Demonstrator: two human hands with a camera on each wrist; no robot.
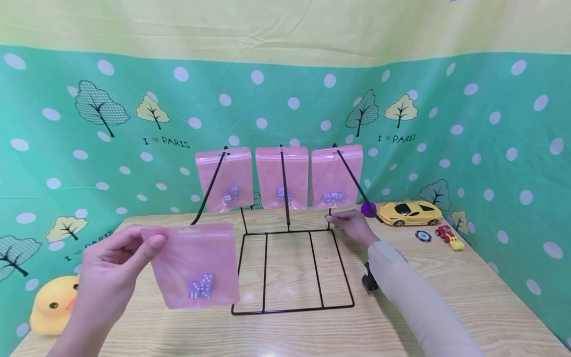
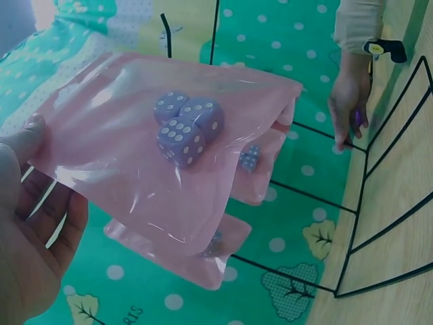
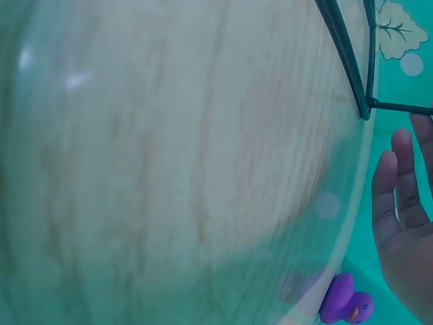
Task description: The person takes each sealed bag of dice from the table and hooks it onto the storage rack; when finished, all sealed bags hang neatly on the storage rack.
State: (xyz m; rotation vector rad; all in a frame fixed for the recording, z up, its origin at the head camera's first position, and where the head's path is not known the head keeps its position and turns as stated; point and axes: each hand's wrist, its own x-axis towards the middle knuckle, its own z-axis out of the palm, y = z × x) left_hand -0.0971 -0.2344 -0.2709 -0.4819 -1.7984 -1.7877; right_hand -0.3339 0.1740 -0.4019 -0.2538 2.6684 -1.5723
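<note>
My left hand [image 1: 149, 243] pinches the top left corner of a pink zip bag [image 1: 194, 263] with purple dice [image 1: 201, 286] inside, held above the table in front of a black wire rack [image 1: 292, 270]. In the left wrist view the same bag [image 2: 135, 162] spreads over my left hand [image 2: 30, 223], dice [image 2: 186, 128] showing through. Three more pink bags [image 1: 282, 171] with dice hang on the rack's pegs. My right hand [image 1: 345, 220], fingers straight, reaches to the rack's rear right corner by the rightmost bag [image 1: 336, 171]. The right wrist view shows its fingers [image 3: 399, 203] near the rack's wire [image 3: 348, 68].
A yellow rubber duck [image 1: 53, 302] sits at the table's near left. At the far right lie a yellow toy car [image 1: 410, 212], a small purple duck [image 1: 368, 208], a dark chip [image 1: 423, 236] and a small red and yellow toy [image 1: 449, 237]. A green dotted backdrop [image 1: 490, 148] surrounds the table.
</note>
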